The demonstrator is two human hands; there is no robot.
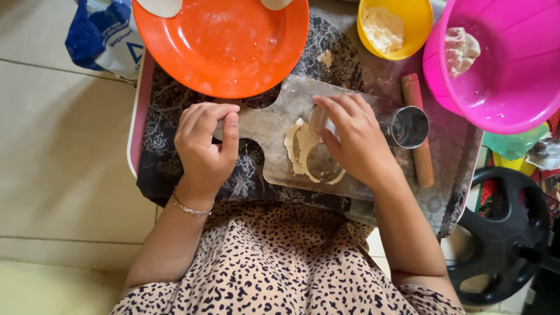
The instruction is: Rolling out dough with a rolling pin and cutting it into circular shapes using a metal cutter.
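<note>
At the far left a blue and white bag [104, 35] is lying on the tiled floor [52, 151], just beyond the left edge of the pink-rimmed tray [135, 125] that is carrying everything else under a dark patterned cloth [160, 157]. An orange plate [224, 44] is sitting at the tray's upper left corner, overlapping the top of the wooden board [274, 125], with pale dough rounds showing at its far rim. The left hand [205, 146] is resting on the board's left end, fingers curled loosely inward with the thumb laid along them, pinning the board rather than gripping anything; a thin bracelet [189, 208] is circling the wrist. Toward the middle of the board a flattened sheet of dough [294, 149] is lying, and the right hand [356, 140] is closing from above around a clear glass [319, 122] pressed mouth-down into that dough, fingers wrapped over its base. Just right of that hand a metal cup [409, 126] is standing at the board's right end, touching a wooden rolling pin [419, 137] lying along the tray's right side. A yellow bowl [408, 17] of flour is sitting at the upper edge, and a big pink basin [513, 76] holding a lump of dough is overhanging the tray's upper right corner. A black weight plate [501, 233] is lying on the floor at lower right.
</note>
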